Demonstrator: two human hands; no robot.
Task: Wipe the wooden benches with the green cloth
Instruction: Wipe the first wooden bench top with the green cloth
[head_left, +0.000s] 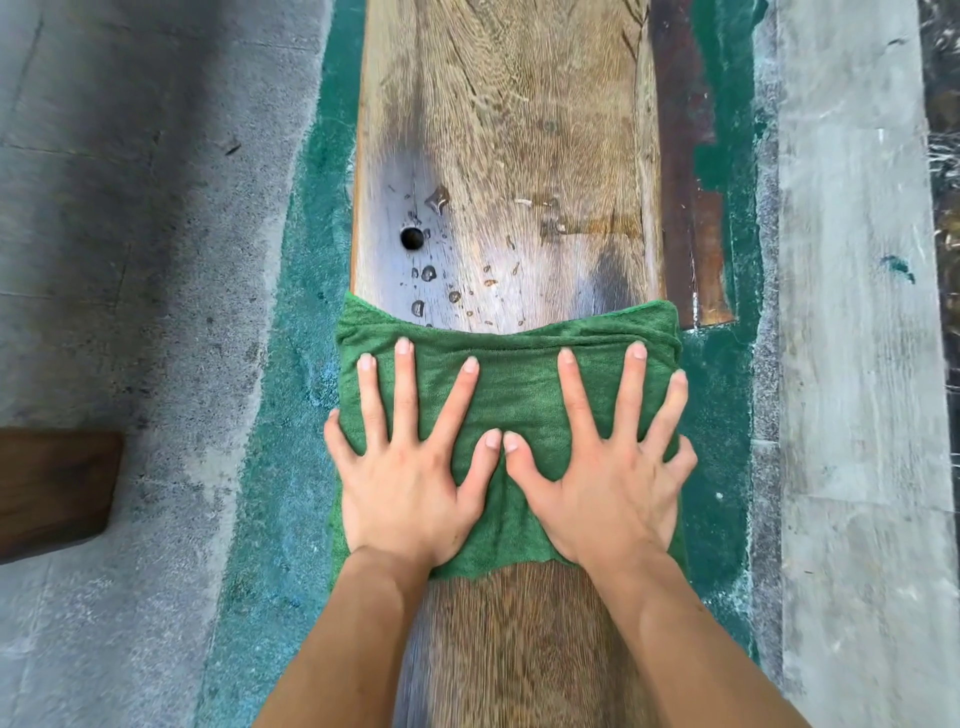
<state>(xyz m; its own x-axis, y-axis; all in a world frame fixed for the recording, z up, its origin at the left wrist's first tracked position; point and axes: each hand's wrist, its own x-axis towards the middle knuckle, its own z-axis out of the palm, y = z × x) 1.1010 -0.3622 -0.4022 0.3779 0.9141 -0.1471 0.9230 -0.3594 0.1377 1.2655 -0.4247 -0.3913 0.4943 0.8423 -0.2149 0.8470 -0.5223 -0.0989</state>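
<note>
While droplets (429, 273) sit ahead, I press both flat hands, left (402, 470) and right (605, 475), fingers splayed, onto the cloth (514, 384) across the bench (519, 130).

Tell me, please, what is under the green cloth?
The green cloth lies across the wooden bench, left hand and right hand pressing flat on it. The wood beneath is covered, so any droplets there cannot be seen.

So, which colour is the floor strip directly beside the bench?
Teal green floor strip beside the bench, seen in the head view.
</note>
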